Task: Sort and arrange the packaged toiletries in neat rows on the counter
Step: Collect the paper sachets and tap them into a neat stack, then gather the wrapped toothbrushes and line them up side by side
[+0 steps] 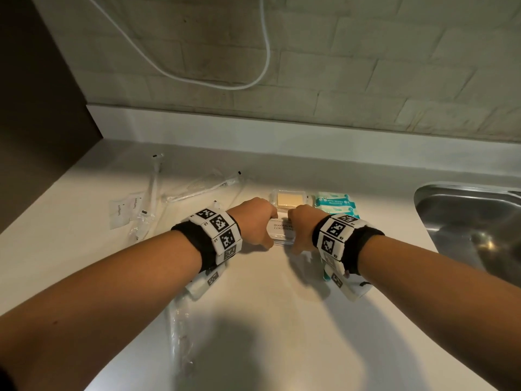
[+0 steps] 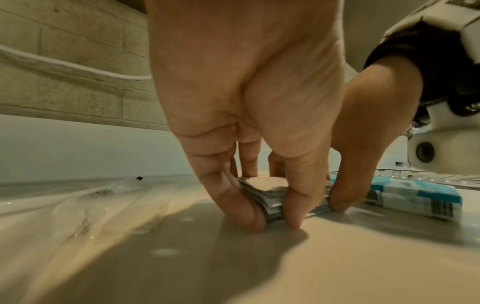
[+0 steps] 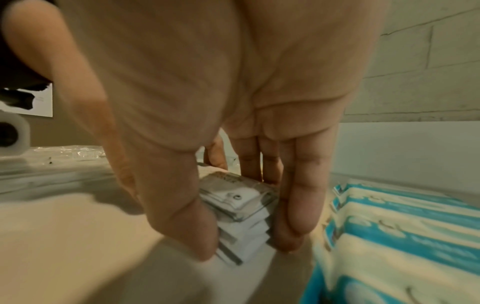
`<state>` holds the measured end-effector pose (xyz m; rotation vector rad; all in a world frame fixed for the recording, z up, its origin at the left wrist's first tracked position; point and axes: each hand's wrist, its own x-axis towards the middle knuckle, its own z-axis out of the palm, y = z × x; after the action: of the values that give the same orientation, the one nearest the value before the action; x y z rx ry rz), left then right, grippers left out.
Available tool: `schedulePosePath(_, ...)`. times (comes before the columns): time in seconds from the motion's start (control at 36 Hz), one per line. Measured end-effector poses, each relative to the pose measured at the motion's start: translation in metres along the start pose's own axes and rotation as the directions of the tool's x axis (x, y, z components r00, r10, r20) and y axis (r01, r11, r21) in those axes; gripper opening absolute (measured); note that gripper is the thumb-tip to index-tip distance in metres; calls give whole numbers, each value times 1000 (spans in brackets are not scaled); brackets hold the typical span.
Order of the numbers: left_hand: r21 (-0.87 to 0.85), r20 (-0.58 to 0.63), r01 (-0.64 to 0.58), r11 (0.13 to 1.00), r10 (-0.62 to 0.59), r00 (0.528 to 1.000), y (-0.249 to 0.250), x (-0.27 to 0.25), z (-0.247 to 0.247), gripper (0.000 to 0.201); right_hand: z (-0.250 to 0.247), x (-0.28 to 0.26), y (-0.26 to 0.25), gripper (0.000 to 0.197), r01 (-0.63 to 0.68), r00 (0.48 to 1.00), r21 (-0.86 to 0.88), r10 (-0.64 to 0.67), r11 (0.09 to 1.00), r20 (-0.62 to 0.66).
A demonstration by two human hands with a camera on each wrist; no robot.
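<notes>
The stack of shampoo sachets (image 1: 281,231) sits on the counter (image 1: 253,320), pinched between both hands' curled fingers (image 2: 244,205).

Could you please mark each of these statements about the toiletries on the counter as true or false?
1. Both hands grip the stack of shampoo and conditioner sachets. True: the left hand and the right hand pinch it from either side.
2. The stack is lifted well above the counter. False: it rests on the counter.
3. The teal tissue packs lie to the right of the soap packet. True.
4. The sink is at the left. False: it is at the right.
5. The toothbrush packets lie to the left of the hands. True.
</notes>
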<state>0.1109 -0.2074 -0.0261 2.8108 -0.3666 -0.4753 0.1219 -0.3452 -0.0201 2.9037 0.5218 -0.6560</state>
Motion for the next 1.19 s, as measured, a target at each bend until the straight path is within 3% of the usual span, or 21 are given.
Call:
schedulePosePath(0.5, -40, -15, -27, 999, 27, 1000, -2, 4, 4, 42, 1, 1, 3, 49, -12, 1000, -13, 12, 1000, -11)
schedulePosePath(0.69, -98, -16, 2, 995, -3, 1000, -9, -2, 5, 77, -3, -4, -1, 49, -25, 1000, -33, 24, 999, -8)
schedulePosePath(0.81, -178, -19, -6, 984, 2, 1000, -14, -11, -1, 83, -6, -7, -1, 51, -20, 1000, -53, 20, 998, -1)
schedulePosePath(0.94, -279, -80, -21, 960, -1, 997, -29, -34, -16, 73, -22, -20, -6, 50, -2, 997, -45, -1, 999, -82)
schedulePosePath(1.06, -329, -215, -10, 944, -65, 974, -54, -64, -31, 54, -37, -34, -24, 52, 94, 975, -26, -97, 995, -200)
schedulePosePath(1.19, -271, -303, 137, 953, -219, 927, -100, -102, -46, 37, -39, -53, -72, 53, 271, 946, 49, -257, 961, -199)
